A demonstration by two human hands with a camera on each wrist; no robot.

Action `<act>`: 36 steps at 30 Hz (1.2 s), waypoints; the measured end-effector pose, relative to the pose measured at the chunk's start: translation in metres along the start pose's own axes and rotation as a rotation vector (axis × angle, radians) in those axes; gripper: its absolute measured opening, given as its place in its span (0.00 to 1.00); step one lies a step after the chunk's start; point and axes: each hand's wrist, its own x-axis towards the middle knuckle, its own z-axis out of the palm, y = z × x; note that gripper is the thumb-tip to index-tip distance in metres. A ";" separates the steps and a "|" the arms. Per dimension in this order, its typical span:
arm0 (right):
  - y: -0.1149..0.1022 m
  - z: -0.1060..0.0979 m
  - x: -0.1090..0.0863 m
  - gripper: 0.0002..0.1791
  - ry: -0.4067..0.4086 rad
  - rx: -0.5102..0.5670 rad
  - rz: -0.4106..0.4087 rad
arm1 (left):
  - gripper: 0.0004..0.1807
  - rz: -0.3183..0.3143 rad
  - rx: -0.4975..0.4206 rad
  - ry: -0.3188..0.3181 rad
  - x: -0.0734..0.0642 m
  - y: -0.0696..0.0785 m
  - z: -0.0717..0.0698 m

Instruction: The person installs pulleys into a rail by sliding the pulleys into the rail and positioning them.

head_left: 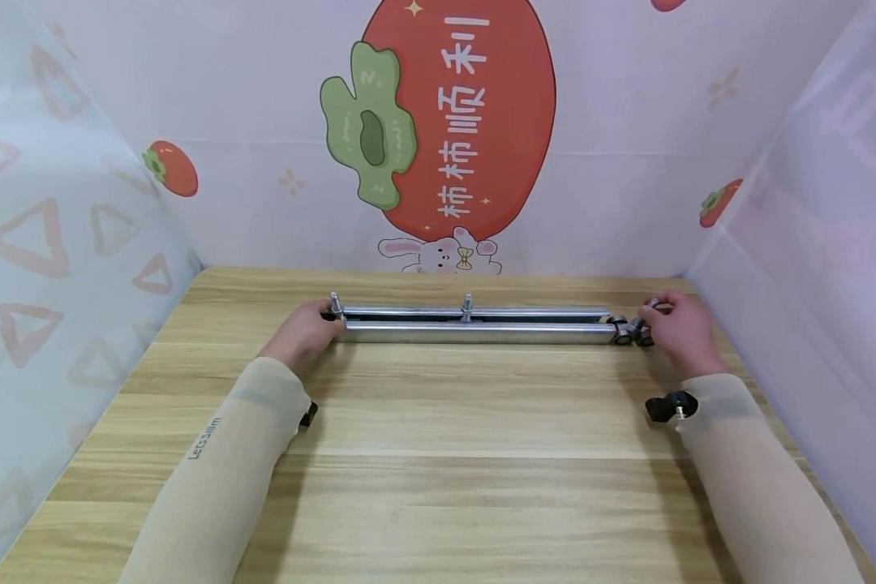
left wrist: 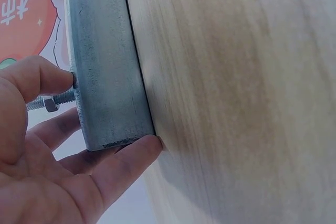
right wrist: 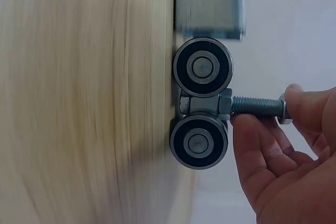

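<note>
A long silver metal track [head_left: 474, 334] with a slot along its top lies across the far part of the table. My left hand [head_left: 302, 334] holds its left end; in the left wrist view the thumb touches the slotted edge and a fingertip rests by the end. Beside that thumb a threaded bolt [left wrist: 63, 98] with a nut sticks out of the slot. A second bolt [head_left: 467, 307] stands upright near mid-track. My right hand [head_left: 682, 331] pinches the bolt [right wrist: 257, 106] of a roller trolley [right wrist: 202, 98]. The trolley's black-ringed wheels line up at the track's right end.
Wood-grain table [head_left: 438, 487] extends in front of the track. A printed cloth wall [head_left: 263, 203] with persimmon pictures rises behind it, and pale sheets hang on both sides. Each wrist carries a small black camera mount [head_left: 672, 405].
</note>
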 end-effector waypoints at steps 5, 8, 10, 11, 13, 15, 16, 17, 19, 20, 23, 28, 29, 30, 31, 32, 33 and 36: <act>-0.006 0.004 0.000 0.17 -0.011 0.025 0.021 | 0.33 -0.010 -0.007 -0.008 -0.002 0.001 0.001; -0.007 0.005 0.001 0.17 -0.027 0.037 0.031 | 0.34 -0.014 -0.009 -0.011 -0.003 0.001 0.001; -0.008 0.005 0.000 0.18 -0.041 0.051 0.037 | 0.34 -0.010 -0.005 -0.008 -0.003 0.001 0.000; -0.009 0.005 0.000 0.18 -0.049 0.051 0.038 | 0.34 -0.008 -0.006 -0.006 -0.003 0.001 0.000; -0.010 0.006 0.000 0.18 -0.057 0.056 0.038 | 0.33 -0.007 -0.005 -0.004 -0.003 0.001 0.000; -0.011 0.007 0.000 0.18 -0.066 0.067 0.036 | 0.33 -0.008 -0.010 -0.005 -0.004 0.001 0.000; -0.011 0.008 0.000 0.18 -0.067 0.070 0.034 | 0.34 -0.011 -0.013 -0.006 -0.004 0.001 0.000; -0.012 0.008 0.000 0.17 -0.068 0.073 0.033 | 0.34 -0.013 -0.015 -0.008 -0.004 0.001 0.000; -0.012 0.009 0.000 0.17 -0.071 0.082 0.034 | 0.34 -0.016 -0.016 -0.011 -0.004 0.001 0.000; -0.013 0.009 0.000 0.17 -0.069 0.086 0.037 | 0.34 -0.018 -0.016 -0.012 -0.004 0.001 0.001; -0.013 0.010 0.000 0.17 -0.057 0.092 0.038 | 0.34 -0.015 -0.015 -0.013 -0.004 0.001 0.001; -0.010 0.011 0.001 0.18 -0.057 0.099 0.027 | 0.34 -0.010 -0.013 -0.005 -0.002 -0.001 0.001; -0.009 0.010 0.001 0.18 -0.060 0.104 0.025 | 0.34 -0.011 -0.013 -0.004 -0.002 -0.002 0.001; -0.009 0.010 0.001 0.18 -0.062 0.109 0.023 | 0.35 -0.012 -0.013 -0.004 -0.001 -0.002 0.001; -0.008 0.010 0.001 0.18 -0.064 0.114 0.020 | 0.35 -0.012 -0.013 -0.006 -0.001 -0.002 0.001; -0.008 0.010 0.001 0.18 -0.066 0.116 0.016 | 0.35 -0.013 -0.015 -0.007 -0.001 -0.002 0.001; -0.008 0.010 0.001 0.19 -0.069 0.122 0.014 | 0.35 -0.014 -0.016 -0.008 0.000 -0.002 0.001; -0.010 0.010 0.001 0.19 -0.081 0.127 0.011 | 0.34 -0.014 -0.022 -0.008 0.001 -0.003 0.001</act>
